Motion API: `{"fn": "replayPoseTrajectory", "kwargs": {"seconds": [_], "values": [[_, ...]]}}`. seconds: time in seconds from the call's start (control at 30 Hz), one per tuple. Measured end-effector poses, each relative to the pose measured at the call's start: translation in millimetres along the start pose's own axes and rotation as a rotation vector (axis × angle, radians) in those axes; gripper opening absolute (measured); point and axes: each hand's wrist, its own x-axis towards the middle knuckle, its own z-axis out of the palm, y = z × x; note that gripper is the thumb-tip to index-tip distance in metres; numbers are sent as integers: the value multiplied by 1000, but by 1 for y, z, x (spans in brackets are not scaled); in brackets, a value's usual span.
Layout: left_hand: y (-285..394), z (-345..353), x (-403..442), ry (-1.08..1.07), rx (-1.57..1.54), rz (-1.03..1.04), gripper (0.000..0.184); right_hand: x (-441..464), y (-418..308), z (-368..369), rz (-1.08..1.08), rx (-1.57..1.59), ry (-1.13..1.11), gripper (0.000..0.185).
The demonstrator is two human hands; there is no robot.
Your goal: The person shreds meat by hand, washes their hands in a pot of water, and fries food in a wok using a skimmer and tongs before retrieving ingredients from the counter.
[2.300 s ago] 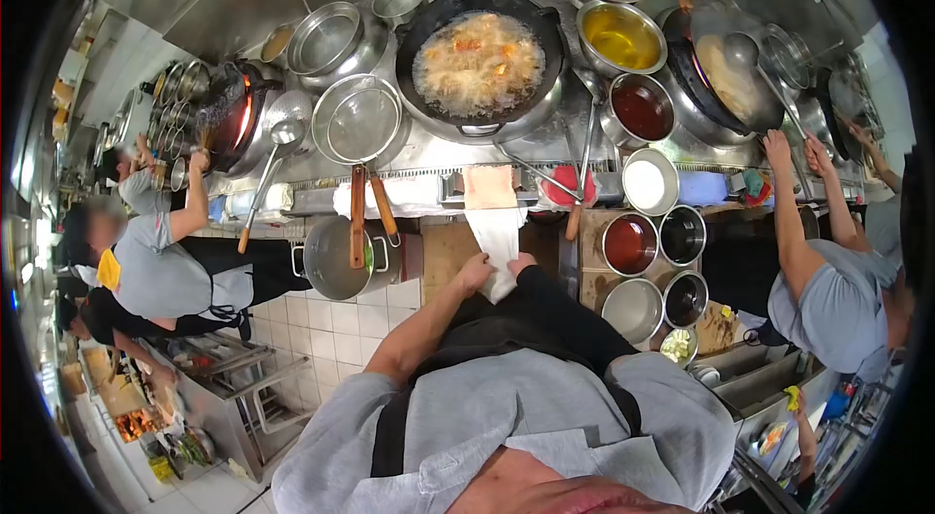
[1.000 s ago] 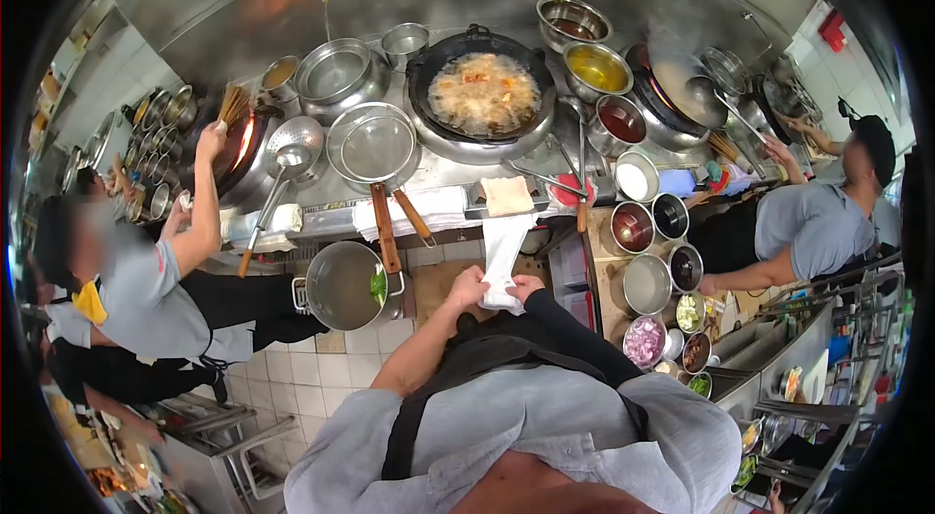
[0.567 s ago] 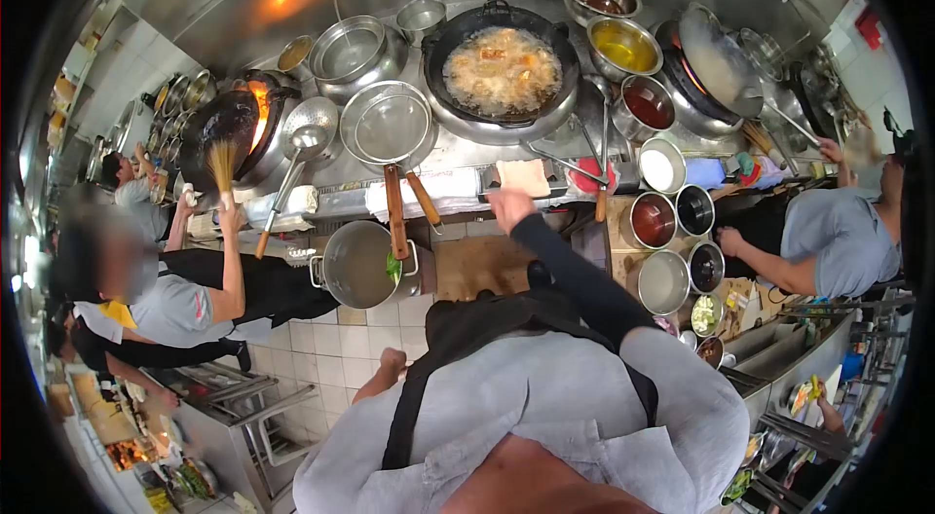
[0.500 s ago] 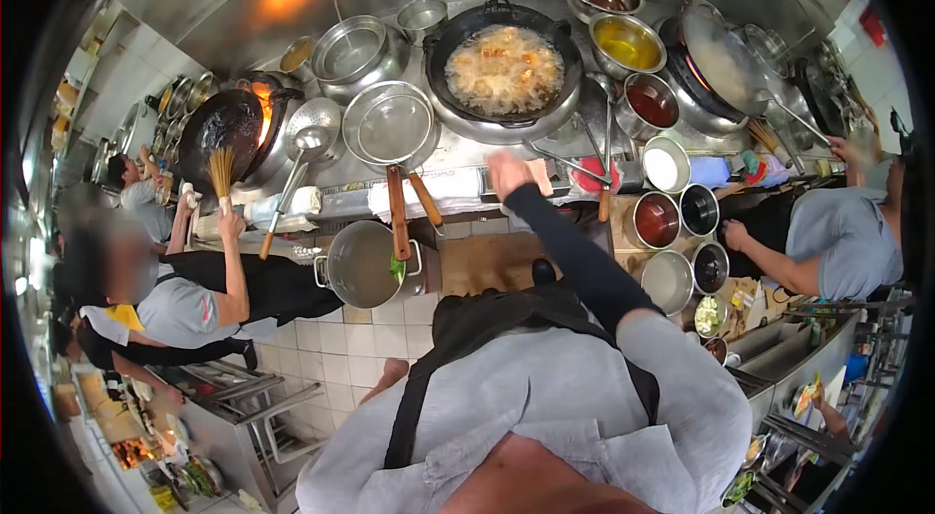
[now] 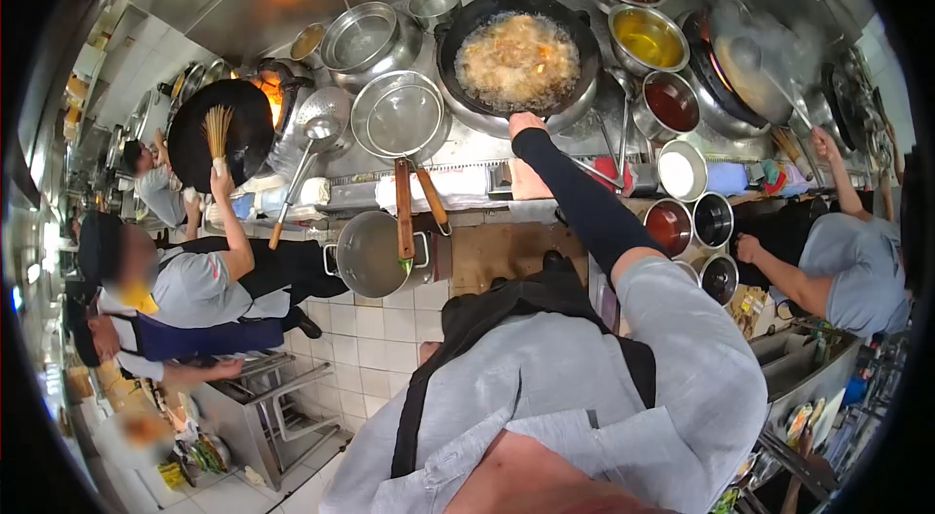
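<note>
My right hand [image 5: 525, 125], at the end of a black sleeve, is closed at the near edge of the large black wok [image 5: 450, 66], where its near handle sits. Pale pieces bubble in oil inside this wok. Below the hand, a pink folded cloth [image 5: 527, 181] lies on the stove ledge, partly covered by my sleeve. Of my left hand [image 5: 428, 350], only a bit of skin shows beside the apron; its fingers are hidden.
Left of the wok are a round strainer [image 5: 397, 115], a perforated ladle [image 5: 323, 115] and a pot [image 5: 375, 266]. A co-worker [image 5: 200, 285] holds a bamboo brush [image 5: 217, 132] at another wok. On the right are an oil bowl [image 5: 648, 39], sauce bowls [image 5: 672, 105] and another co-worker [image 5: 847, 261].
Both hands were on a white cloth earlier; they have parted. My right hand has moved up past the pink cloth to the wok's near edge. My left hand has dropped beside my body.
</note>
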Motion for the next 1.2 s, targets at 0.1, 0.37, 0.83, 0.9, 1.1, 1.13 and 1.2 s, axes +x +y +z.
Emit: {"fn": "replayPoseTrajectory", "kwargs": {"seconds": [0.1,0.37,0.83,0.9,1.1,1.13,1.2], "values": [[-4,-21,6,-84,301,200,29,-10,-10,-10,-27,-9,65,20],[29,-59,22,-5,94,204,18,4,26,22,-150,-41,89,23],[-22,-36,16,-154,373,374,33,-191,-76,141,265,1138,-666,57],[-34,-36,19,-142,380,387,29,-183,-105,135,371,1374,-679,57],[-9,-70,12,-128,-574,-146,9,-138,-136,147,594,1883,-1031,57],[-5,-78,12,-137,-552,-121,9,-131,-138,135,546,1937,-1099,60],[1,-84,12,-141,-602,-164,10,-126,-153,86,597,1922,-889,50]]}}
